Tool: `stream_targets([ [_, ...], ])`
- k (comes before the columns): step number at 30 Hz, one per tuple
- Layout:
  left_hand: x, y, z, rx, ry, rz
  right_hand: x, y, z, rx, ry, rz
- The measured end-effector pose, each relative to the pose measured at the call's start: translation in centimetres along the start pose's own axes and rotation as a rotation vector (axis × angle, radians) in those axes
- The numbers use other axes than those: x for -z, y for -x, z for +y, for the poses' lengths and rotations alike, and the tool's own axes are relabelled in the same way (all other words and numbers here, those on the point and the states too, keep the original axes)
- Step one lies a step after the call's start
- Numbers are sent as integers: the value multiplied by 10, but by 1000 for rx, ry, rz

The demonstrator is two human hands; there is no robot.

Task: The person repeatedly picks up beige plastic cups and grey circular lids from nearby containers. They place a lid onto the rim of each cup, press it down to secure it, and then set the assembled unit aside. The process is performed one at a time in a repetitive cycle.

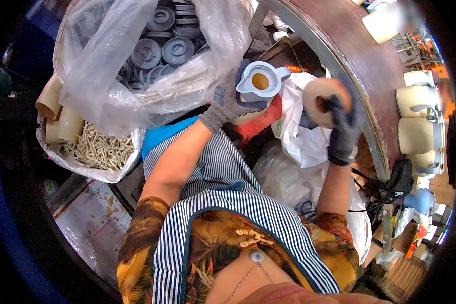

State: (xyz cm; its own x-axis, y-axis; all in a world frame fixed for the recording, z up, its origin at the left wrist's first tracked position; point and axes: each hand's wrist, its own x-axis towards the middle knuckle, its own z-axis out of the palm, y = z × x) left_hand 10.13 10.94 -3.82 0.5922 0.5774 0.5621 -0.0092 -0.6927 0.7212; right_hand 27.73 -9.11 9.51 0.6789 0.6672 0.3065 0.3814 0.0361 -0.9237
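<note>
While right fingers [345, 121] grip a blurred round piece [313, 92], the jug [261, 94] sits between curled left fingers [252, 106].

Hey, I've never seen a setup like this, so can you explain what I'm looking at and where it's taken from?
There's no machine here, just a person's two gloved hands. A wide fisheye camera on the head looks down, so straight edges bend.

The left hand holds a jug with a grey, spouted rim. The right hand is at a round beige thing, too blurred to name surely.

At upper left, a clear plastic bag holds round grey lids; below it, a white sack holds small pale pieces. To the right, cream containers line a brown table.
</note>
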Motion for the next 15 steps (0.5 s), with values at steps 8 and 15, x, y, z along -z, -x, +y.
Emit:
stream_targets([
  [8,6,0,4,-8,69,-80,-67,-22,3,298,307,-328],
  [15,13,5,-1,36,22,-76,-90,-69,-61,502,-115,86],
])
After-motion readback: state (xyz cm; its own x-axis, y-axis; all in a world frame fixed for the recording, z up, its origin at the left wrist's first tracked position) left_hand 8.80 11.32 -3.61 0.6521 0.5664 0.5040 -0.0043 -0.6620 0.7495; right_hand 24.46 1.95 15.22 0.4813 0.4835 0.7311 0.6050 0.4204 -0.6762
